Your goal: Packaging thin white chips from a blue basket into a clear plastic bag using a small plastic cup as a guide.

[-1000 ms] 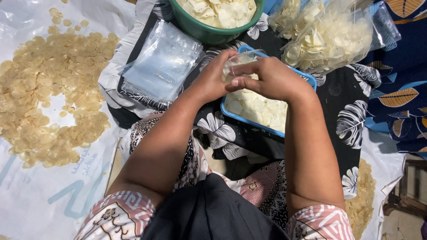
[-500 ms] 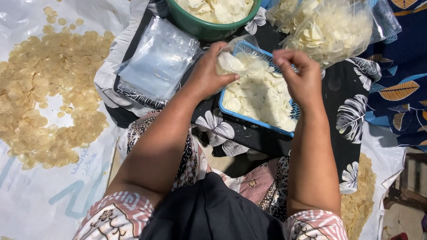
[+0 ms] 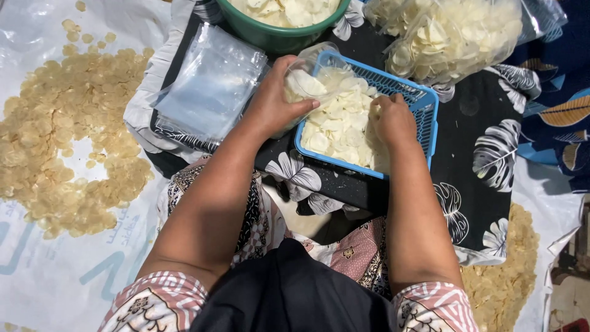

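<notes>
Head view: person seated over a blue tray (image 3: pixel 430 104) of pale chips (image 3: pixel 335 126).
Left hand (image 3: pixel 270 104): clamped on a small clear bag (image 3: pixel 304 83), part filled, held at the tray's left rim.
Right hand (image 3: pixel 390 120): fingers curled together among the chips inside the tray; whether it held any could not be told.
Nearby: empty bags (image 3: pixel 209 86), green bowl (image 3: pixel 276 37).
Risk: the bag mouth looked slack; chips could spill onto the cloth (image 3: pixel 479 154) or crack under a tight grip.
</notes>
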